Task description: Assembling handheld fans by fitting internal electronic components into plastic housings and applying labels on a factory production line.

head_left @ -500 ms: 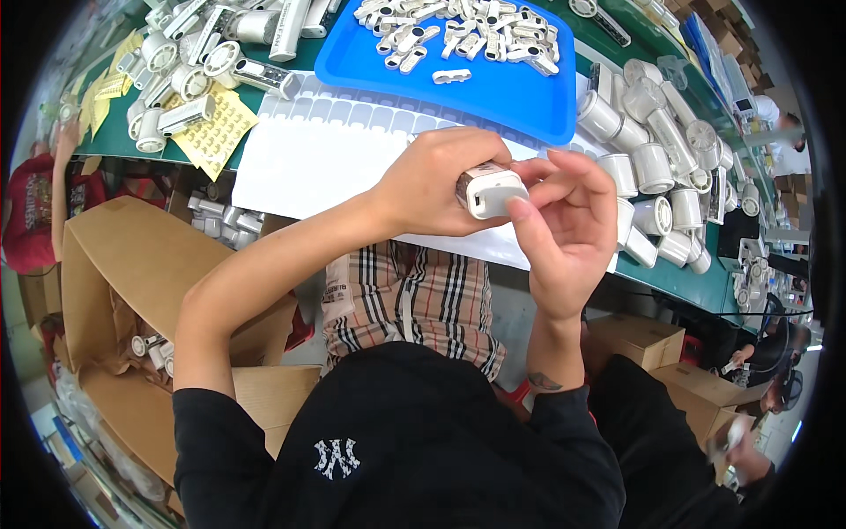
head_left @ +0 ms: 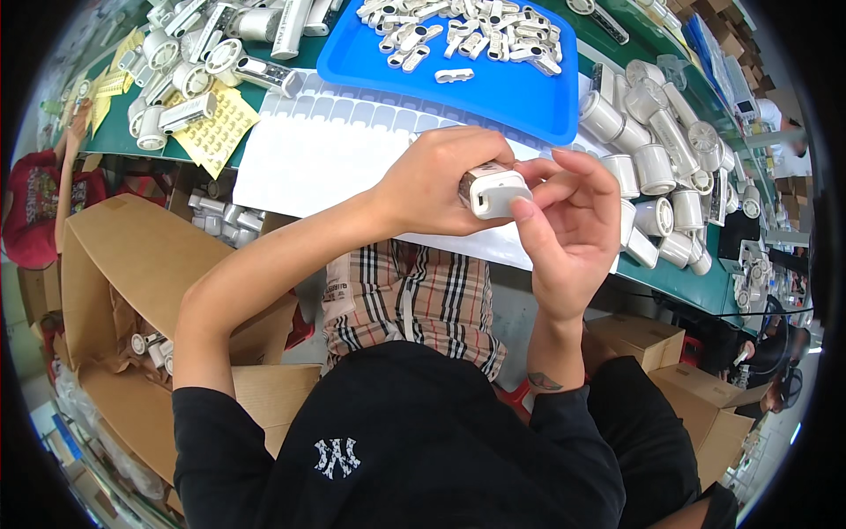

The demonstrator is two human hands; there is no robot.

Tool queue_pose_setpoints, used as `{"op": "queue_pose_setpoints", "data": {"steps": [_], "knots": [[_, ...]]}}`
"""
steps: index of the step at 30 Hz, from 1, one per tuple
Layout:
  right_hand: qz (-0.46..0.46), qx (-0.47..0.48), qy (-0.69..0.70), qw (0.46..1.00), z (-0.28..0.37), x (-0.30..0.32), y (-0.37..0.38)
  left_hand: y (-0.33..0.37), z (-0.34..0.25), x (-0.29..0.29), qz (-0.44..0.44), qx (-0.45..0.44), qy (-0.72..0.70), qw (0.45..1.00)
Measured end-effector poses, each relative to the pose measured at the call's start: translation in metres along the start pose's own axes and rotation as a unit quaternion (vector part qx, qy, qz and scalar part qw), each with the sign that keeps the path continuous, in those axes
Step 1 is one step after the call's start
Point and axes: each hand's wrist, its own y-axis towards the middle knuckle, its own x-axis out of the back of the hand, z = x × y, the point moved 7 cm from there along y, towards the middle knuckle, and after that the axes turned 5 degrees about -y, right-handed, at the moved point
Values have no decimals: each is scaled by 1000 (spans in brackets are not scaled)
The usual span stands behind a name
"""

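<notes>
My left hand [head_left: 445, 176] is wrapped round a white plastic housing [head_left: 480, 198] above the front part of the table, its end turned toward me. A smooth grey sticker [head_left: 502, 199] lies on that end face, beside a small dark slot. My right hand [head_left: 573, 234] meets the housing from the right: the thumb tip presses on the sticker's edge, the fingers curl behind it. Below the hands lies a white backing sheet [head_left: 304, 167] with rows of grey rounded stickers along its far side. The rest of the housing is hidden in my left hand.
A blue tray [head_left: 493, 93] of small white parts stands beyond the sheet. White cylindrical units [head_left: 652, 167] crowd the right; more housings [head_left: 189, 79] lie on yellow sticker sheets [head_left: 216, 132] at left. An open cardboard box [head_left: 132, 264] stands left of me. A person in red [head_left: 40, 207] is at far left.
My hands and the housing have barely moved, with the thumb still on the sticker. At far left the other person's arm shifted; a hand at lower right has left the view.
</notes>
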Motion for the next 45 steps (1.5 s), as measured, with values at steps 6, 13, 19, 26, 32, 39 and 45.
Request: {"op": "queue_pose_setpoints", "data": {"steps": [6,13,19,26,32,39,45], "knots": [[0,6,-9,1000,2,-1,1,2,-3,2,0,-4,4,1000],[0,7,-14,1000,2,-3,1,1,-2,3,0,-1,6,1000],[-4,21,-24,1000,2,-3,0,1,-2,2,1,-4,7,1000],[-3,47,-65,997,7,-5,1,0,-2,3,10,-14,9,1000],[0,103,-198,975,22,-5,5,1,-2,3,7,-17,4,1000],[101,-178,6,979,-31,4,19,4,-1,8,68,5,-3,998],[97,-132,19,986,-33,-4,20,8,3,11,93,40,-38,994]]}}
